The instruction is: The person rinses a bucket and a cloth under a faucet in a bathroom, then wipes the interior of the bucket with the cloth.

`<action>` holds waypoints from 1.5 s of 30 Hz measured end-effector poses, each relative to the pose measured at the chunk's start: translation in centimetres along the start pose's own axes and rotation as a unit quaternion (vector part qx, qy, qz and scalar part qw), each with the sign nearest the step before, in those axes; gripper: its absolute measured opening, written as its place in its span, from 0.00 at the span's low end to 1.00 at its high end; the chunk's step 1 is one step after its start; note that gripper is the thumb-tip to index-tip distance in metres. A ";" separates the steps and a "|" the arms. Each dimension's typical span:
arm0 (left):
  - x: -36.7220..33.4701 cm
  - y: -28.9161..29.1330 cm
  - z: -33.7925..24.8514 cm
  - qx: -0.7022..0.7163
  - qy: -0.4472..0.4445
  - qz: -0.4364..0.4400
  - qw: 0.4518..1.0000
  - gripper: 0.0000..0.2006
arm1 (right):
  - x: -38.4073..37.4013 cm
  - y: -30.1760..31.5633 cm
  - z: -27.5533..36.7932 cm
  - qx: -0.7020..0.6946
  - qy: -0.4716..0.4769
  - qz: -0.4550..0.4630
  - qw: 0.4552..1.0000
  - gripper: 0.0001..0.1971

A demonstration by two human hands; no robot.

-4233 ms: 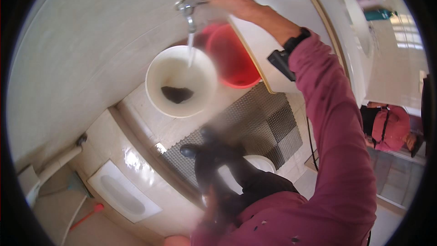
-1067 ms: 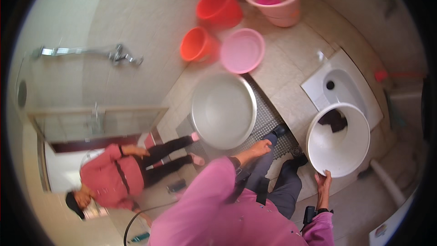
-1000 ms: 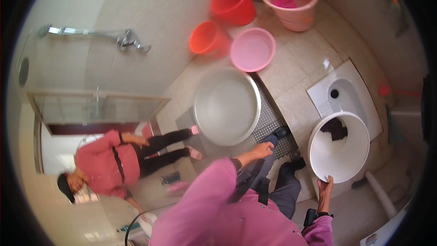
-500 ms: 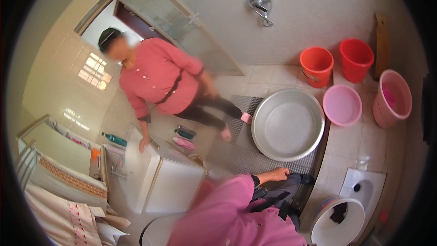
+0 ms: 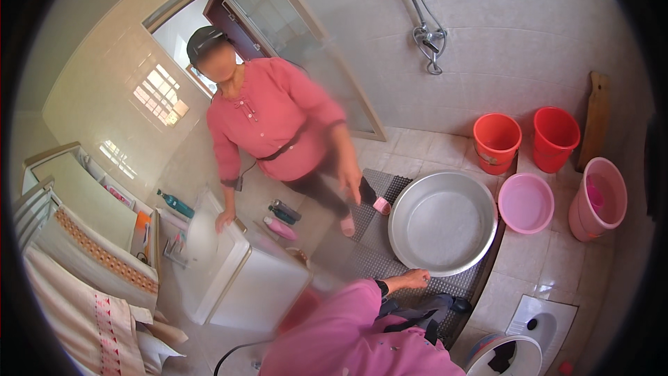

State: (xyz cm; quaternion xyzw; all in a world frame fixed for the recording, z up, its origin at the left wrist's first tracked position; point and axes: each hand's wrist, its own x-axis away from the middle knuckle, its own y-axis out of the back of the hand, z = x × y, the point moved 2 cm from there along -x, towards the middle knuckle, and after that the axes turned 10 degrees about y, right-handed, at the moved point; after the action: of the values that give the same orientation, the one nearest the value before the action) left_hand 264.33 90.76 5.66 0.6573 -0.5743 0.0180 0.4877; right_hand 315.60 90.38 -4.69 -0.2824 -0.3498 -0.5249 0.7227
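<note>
My left hand point(image 5: 416, 278), with a dark band at the wrist, reaches out from a pink sleeve point(image 5: 358, 299). Its fingers are curled closed, and nothing shows in them. Beside it is the near rim of a large, round silver metal basin point(image 5: 443, 226) on the floor; whether the hand touches the rim I cannot tell. Bare metal shows inside the basin. My right hand is out of view. Across from me stands another person point(image 5: 268, 111) in a pink top and dark cap, one hand resting on a white washstand point(image 5: 261, 275), the other hanging toward the basin.
Two red buckets point(image 5: 497, 143), a pink basin point(image 5: 526, 203) and a tall pink bucket point(image 5: 598, 198) stand at the right. A white bucket point(image 5: 522, 358) holding something dark is near a squat toilet point(image 5: 543, 324). Bottles point(image 5: 280, 226) lie on the floor beside grey matting point(image 5: 372, 237).
The view has tilted, so the room sits lower in the picture. The other person's free arm has swung out toward the basin. My left hand stays curled beside the basin.
</note>
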 end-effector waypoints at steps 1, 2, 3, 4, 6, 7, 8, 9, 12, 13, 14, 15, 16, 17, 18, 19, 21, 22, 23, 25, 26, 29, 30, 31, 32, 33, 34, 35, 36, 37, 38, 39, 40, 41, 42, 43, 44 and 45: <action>0.2 -0.1 0.0 -0.001 0.001 0.001 1.000 0.16 | -0.1 0.0 -0.2 0.003 -0.001 0.003 1.000 0.06; 0.5 -0.4 0.1 -0.005 0.000 0.004 1.000 0.16 | 0.0 0.0 -0.5 0.005 0.001 0.007 1.000 0.06; 0.4 -0.5 0.1 -0.010 -0.006 0.006 1.000 0.16 | -0.1 0.0 -0.8 0.004 0.007 0.004 1.000 0.05; 0.4 -0.9 0.3 -0.013 -0.007 0.011 1.000 0.16 | -0.3 -0.3 -1.2 0.002 0.013 0.007 1.000 0.05; -0.2 -2.5 1.1 0.051 0.042 0.078 0.995 0.15 | -0.3 -0.5 -2.4 -0.010 0.023 0.000 1.000 0.04; -0.9 -2.8 2.2 0.085 0.008 0.050 0.995 0.15 | -0.6 -0.6 -3.3 -0.018 0.036 -0.002 0.999 0.04; -1.8 -4.5 3.0 0.119 -0.028 0.042 0.992 0.14 | -0.8 -0.3 -4.8 -0.022 0.052 -0.016 0.998 0.03; -1.9 -4.4 0.8 -0.040 -0.030 0.037 0.998 0.14 | -1.1 0.3 -6.5 -0.002 0.090 -0.023 0.996 0.03; -0.6 -4.2 -3.5 -0.269 -0.116 0.178 0.939 0.06 | -6.3 1.5 -9.1 0.274 0.278 -0.012 0.921 0.02; 0.3 -3.7 -7.7 -0.155 -0.029 0.196 0.968 0.06 | -7.7 3.1 -11.3 0.328 0.317 -0.039 0.889 0.02; -1.0 -4.3 -2.8 -0.045 0.067 0.168 0.982 0.09 | -8.8 1.0 -5.3 0.304 0.332 -0.021 0.893 0.07; -2.1 -4.8 -0.7 -0.018 0.061 0.175 0.983 0.12 | -8.0 -0.5 0.8 0.285 0.334 -0.016 0.898 0.13; -2.1 -6.1 -4.4 0.009 0.123 0.245 0.962 0.13 | -9.0 0.4 1.3 0.334 0.293 -0.047 0.895 0.13; -3.6 -7.6 -3.4 -0.002 0.111 0.277 0.955 0.14 | -10.4 0.6 2.2 0.382 0.259 -0.062 0.885 0.12; -5.2 -9.5 -2.5 -0.010 0.097 0.300 0.949 0.14 | -12.1 1.6 1.6 0.355 0.224 -0.099 0.902 0.12; -6.1 -11.4 -2.1 -0.026 0.098 0.324 0.941 0.14 | -13.8 2.5 0.7 0.326 0.188 -0.136 0.917 0.11; -7.5 -14.9 -2.3 -0.027 0.085 0.350 0.932 0.13 | -15.8 5.2 -0.5 0.298 0.119 -0.167 0.932 0.10; -7.0 -14.6 -3.3 -0.041 0.091 0.361 0.927 0.13 | -16.1 5.3 -0.3 0.351 0.140 -0.200 0.904 0.10; -6.3 -15.1 -4.6 -0.029 0.102 0.353 0.930 0.12 | -16.9 6.0 -0.9 0.408 0.164 -0.235 0.867 0.09; -6.6 -16.0 -4.3 -0.012 0.114 0.353 0.928 0.12 | -19.6 7.4 -3.2 0.368 0.151 -0.275 0.875 0.09; -6.8 -16.0 -2.9 -0.006 0.119 0.361 0.925 0.13 | -21.2 8.0 -4.4 0.334 0.147 -0.306 0.879 0.09; -7.9 -15.7 0.4 -0.085 0.096 0.347 0.929 0.12 | -24.6 9.1 -7.3 0.235 0.027 -0.361 0.902 0.13; -8.3 -15.2 2.0 -0.079 0.112 0.336 0.932 0.12 | -25.3 9.2 -8.2 0.184 -0.086 -0.409 0.889 0.15; -8.6 -15.2 2.7 -0.084 0.108 0.340 0.931 0.12 | -25.7 10.6 -10.7 0.136 -0.015 -0.463 0.876 0.17; -8.8 -15.1 3.3 -0.073 0.134 0.323 0.934 0.12 | -26.3 11.8 -12.9 0.087 0.057 -0.513 0.852 0.19; -9.5 -14.9 3.8 -0.064 0.166 0.299 0.937 0.12 | -27.3 11.3 -13.3 0.057 -0.038 -0.509 0.858 0.24; -10.0 -16.0 3.3 -0.066 0.160 0.317 0.932 0.12 | -29.2 11.3 -15.5 0.198 0.003 -0.512 0.836 0.23; -10.4 -17.9 2.8 -0.051 0.164 0.341 0.924 0.12 | -30.5 11.7 -19.1 0.342 0.022 -0.518 0.784 0.23; -10.4 -15.8 2.8 -0.040 0.184 0.299 0.935 0.12 | -33.8 6.6 -14.3 0.163 0.022 -0.482 0.861 0.22; -10.4 -16.3 1.8 -0.041 0.181 0.310 0.932 0.12 | -35.1 5.8 -14.5 0.190 0.066 -0.376 0.905 0.21; -10.7 -15.5 1.5 -0.041 0.197 0.287 0.936 0.12 | -34.6 2.2 -9.5 0.211 0.165 -0.333 0.904 0.18; -10.9 -16.2 0.7 -0.037 0.200 0.301 0.932 0.12 | -33.8 3.9 -9.9 0.215 0.161 -0.342 0.901 0.18; -11.4 -16.6 0.5 -0.040 0.196 0.310 0.929 0.12 | -33.0 6.0 -11.3 0.220 0.131 -0.365 0.895 0.17; -11.7 -17.1 0.3 -0.015 0.196 0.322 0.926 0.12 | -31.9 8.5 -12.9 0.225 0.101 -0.387 0.889 0.16; -11.8 -17.2 0.2 0.008 0.198 0.325 0.925 0.11 | -31.3 10.4 -14.1 0.225 0.075 -0.403 0.884 0.15; -11.8 -17.6 -0.1 0.005 0.199 0.332 0.922 0.11 | -30.0 12.0 -15.1 0.228 0.044 -0.420 0.877 0.14; -11.7 -17.8 -0.6 0.004 0.195 0.323 0.926 0.11 | -29.6 12.2 -15.6 0.226 -0.007 -0.484 0.846 0.13; -11.3 -17.7 -0.8 0.004 0.193 0.308 0.932 0.11 | -29.1 12.0 -15.5 0.212 -0.054 -0.541 0.812 0.12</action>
State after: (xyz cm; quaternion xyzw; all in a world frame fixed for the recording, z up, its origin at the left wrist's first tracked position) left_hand 274.60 97.26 -11.50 0.4342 -0.6429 0.2964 0.5570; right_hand 324.37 98.15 -37.73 0.0849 -0.5868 -0.7280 0.3442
